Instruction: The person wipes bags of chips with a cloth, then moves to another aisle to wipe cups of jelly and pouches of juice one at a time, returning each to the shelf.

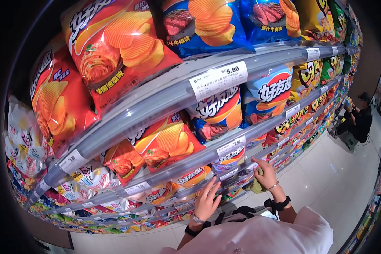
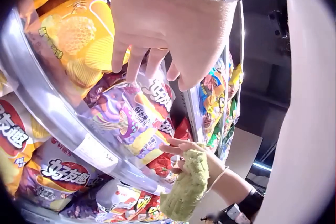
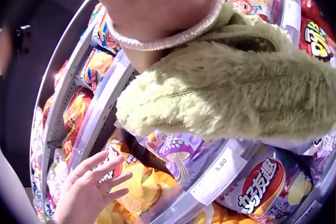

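My left hand (image 1: 207, 201) has its fingers spread and relaxed, holding nothing, in front of the shelf of chip bags. In the left wrist view its fingertips overlap an orange chip bag (image 2: 79, 35) and a purple chip bag (image 2: 123, 116). My right hand (image 1: 266, 175) grips a fuzzy green cloth (image 2: 189, 184) at the edge of a lower shelf. The thick, seamed cloth hangs below that hand. In the right wrist view it covers most of the hand's fingers. A price tag (image 3: 218, 171) reading 5.80 sits on the shelf rail below the cloth.
Shelf rails (image 1: 156, 95) with price tags run across the tall rack, each level packed with chip bags. Large red bags (image 1: 118, 46) and blue bags (image 1: 205, 25) stand on top. At right, a person (image 1: 360, 120) in dark clothes is low on the tiled aisle floor (image 1: 326, 169).
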Motion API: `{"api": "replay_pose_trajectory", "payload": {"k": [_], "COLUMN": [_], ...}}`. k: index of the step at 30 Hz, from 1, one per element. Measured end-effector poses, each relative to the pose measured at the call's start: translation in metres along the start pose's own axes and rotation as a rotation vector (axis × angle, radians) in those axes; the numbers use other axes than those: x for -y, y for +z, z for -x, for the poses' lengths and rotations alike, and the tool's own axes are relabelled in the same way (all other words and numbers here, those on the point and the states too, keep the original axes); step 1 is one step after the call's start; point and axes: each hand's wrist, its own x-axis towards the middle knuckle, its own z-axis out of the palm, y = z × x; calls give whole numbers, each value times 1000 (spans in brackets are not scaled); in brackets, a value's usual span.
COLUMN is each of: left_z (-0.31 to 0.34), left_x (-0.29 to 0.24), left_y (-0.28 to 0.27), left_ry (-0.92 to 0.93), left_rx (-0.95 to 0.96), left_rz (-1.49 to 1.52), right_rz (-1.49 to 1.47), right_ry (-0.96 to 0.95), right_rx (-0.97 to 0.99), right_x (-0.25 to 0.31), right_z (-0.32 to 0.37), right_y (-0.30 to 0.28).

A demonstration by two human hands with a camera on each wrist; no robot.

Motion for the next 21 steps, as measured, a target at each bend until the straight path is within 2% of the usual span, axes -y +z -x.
{"api": "replay_pose_trajectory", "payload": {"k": [4,11,13,15,16,17,19,21], "left_z": [8,36,44,55,60,63,64,60], "left_x": [-2,24,24,24,26,29,34,35], "left_y": [-8,-1,0,3,4,6,6,2], "left_ry": [-56,-6,-25,-138,-179,-169,-91,-20], "left_rx": [25,70,88,73,90,91,80,99], "left_rz": [126,37,21,65,97,96,47,-44], "right_rz": [-16,-82,-142,-113,-85,-57,-52,-202], "right_ry": [35,4,9,24,56,85,80,38], "right_rx": [-43,-268,-281,-281,-196,-113,-133,-223], "right_x": [6,26,32,31,33,33,14,12], "right_z": [-4,-38,-48,-58,-64,-68,-72,-76], "right_y": [3,12,15,18,17,17,32,36]}}
